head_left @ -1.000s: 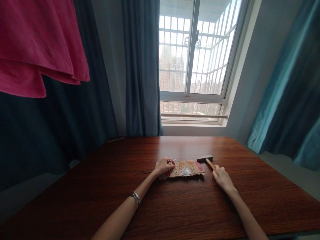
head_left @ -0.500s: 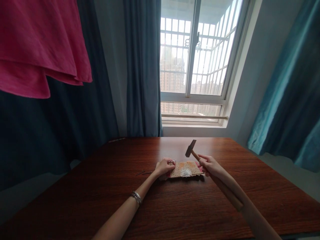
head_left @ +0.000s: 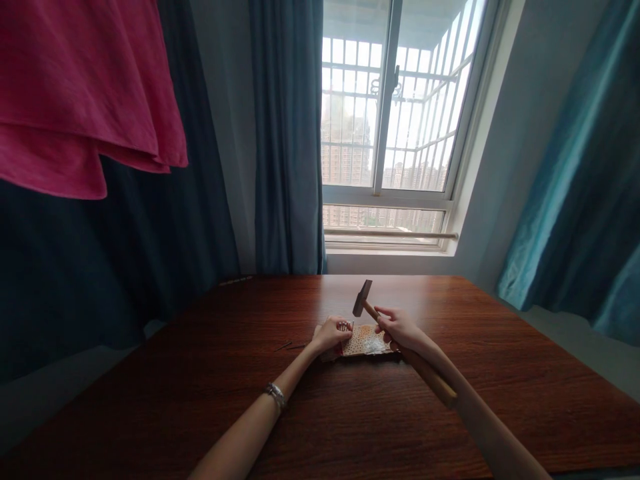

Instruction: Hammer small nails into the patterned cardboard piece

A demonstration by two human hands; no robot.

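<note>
My right hand [head_left: 397, 329] is closed round the wooden handle of a hammer [head_left: 433, 379], with the dark head raised just above and to the right of my left hand [head_left: 332, 335]. A thin nail [head_left: 353, 326] stands upright between the pinched fingertips of my left hand. Under it lies a pale board [head_left: 356, 341] dotted with small holes, with an orange patch and a whitish patch on its face. The board's right end is partly hidden behind my right hand, its left end behind my left.
The brown wooden table [head_left: 240, 387] carries a few thin dark nails [head_left: 283, 346] left of the board. A long thin object [head_left: 236, 281] lies at the far left edge. Blue curtains [head_left: 287, 133] and a barred window stand behind; a pink cloth [head_left: 90, 93] hangs upper left.
My right hand has moved left with the hammer, bringing its head closer to the nail. My left hand stays on the nail at nearly the same place.
</note>
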